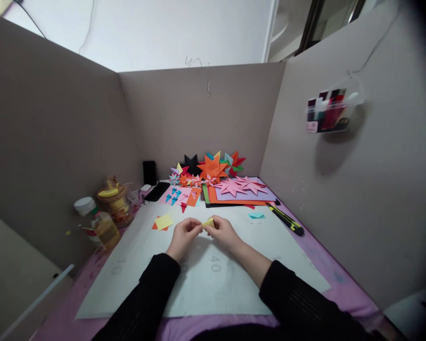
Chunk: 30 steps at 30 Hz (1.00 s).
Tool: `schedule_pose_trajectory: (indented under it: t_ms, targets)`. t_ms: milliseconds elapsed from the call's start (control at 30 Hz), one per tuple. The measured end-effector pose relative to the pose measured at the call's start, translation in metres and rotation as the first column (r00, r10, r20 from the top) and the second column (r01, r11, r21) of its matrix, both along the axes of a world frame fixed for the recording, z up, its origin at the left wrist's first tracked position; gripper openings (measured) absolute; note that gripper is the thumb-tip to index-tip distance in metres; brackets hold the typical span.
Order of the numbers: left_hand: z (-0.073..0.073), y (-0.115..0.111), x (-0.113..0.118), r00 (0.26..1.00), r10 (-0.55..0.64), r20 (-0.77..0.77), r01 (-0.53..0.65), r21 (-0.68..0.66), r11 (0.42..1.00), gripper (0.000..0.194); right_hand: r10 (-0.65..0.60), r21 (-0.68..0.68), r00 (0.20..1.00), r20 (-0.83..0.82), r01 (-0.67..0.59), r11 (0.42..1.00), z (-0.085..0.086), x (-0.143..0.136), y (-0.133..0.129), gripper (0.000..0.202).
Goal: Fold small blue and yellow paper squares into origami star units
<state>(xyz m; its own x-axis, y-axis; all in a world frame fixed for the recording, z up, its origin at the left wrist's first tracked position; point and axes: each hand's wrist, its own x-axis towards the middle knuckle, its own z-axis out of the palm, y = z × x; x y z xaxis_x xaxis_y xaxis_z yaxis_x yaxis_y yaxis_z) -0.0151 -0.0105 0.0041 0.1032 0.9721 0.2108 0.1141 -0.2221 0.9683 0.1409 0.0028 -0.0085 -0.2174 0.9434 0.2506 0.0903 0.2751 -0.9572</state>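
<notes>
A small folded piece of yellow paper (208,222) is pinched between both hands above the white sheet. My left hand (185,234) grips its left end with thumb and fingers pressed together. On the other side, my right hand (224,232) closes on the right part of the same piece. Left of the hands lie a flat yellow paper square (164,221) and an orange one (155,226) partly under it. A folded turquoise paper piece (257,215) rests to the right. Behind the hands, several small blue folded pieces (173,195) sit on pink paper.
Folded paper stars (213,166) stand against the back panel. Pink stars (230,186) lie on stacked coloured paper. A yellow-black utility knife (287,221) is at the right. A glue bottle (104,229), a tub (114,201) and a phone (157,192) are at the left. Grey panels surround the table.
</notes>
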Motion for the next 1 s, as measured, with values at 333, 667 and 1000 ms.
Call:
schedule_pose_trajectory:
  t_ms: [333, 667, 1000]
  targets:
    - [0.003, -0.002, -0.001, 0.993, -0.111, 0.035, 0.111, 0.014, 0.994, 0.021, -0.014, -0.218, 0.954, -0.298, -0.054, 0.974, 0.007, 0.006, 0.007, 0.021]
    - [0.0, 0.004, -0.009, 0.986, 0.03, 0.164, -0.016, -0.085, 0.996, 0.032, 0.004, -0.228, 0.952, -0.306, -0.077, 0.971, 0.006, 0.007, 0.005, 0.025]
    - [0.001, 0.002, -0.001, 0.998, 0.014, 0.058, -0.012, -0.034, 0.999, 0.034, -0.03, -0.233, 0.97, -0.241, -0.028, 0.972, 0.002, -0.006, 0.001, 0.01]
